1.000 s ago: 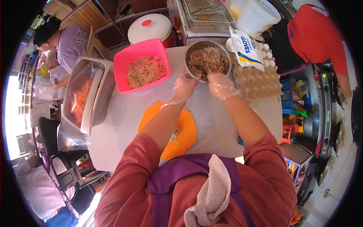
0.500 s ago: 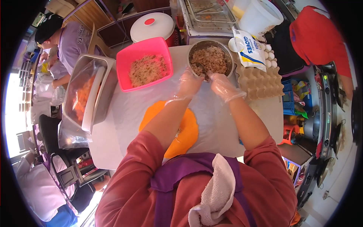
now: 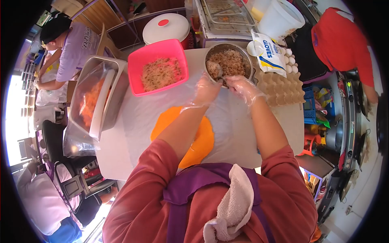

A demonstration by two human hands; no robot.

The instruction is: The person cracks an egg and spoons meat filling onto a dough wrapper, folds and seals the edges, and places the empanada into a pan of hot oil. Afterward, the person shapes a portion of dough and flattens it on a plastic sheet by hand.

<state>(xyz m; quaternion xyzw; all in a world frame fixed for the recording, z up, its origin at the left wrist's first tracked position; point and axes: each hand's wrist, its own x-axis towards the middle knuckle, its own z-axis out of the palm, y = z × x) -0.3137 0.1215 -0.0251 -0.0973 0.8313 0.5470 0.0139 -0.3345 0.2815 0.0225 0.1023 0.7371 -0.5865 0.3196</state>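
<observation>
A metal bowl of crumbly brown filling stands at the far side of the table. Both my hands wear clear plastic gloves. My left hand is closed at the bowl's near left rim. My right hand pinches the handle of a spoon at the near rim; its fingers partly hide the handle. A heaped lump of filling sits on the spoon inside the bowl. Below my forearms, a flat orange sheet of dough lies on clear plastic, with my left forearm across it.
Left of the bowl is a pink basin of shredded filling. A steel pan holds bagged orange food. Egg trays, eggs and a glove packet stand at right. Other people are left and right.
The spoon now carries a heaped lump of filling. My right hand has turned slightly at the bowl's rim. The person at upper left has moved their arms.
</observation>
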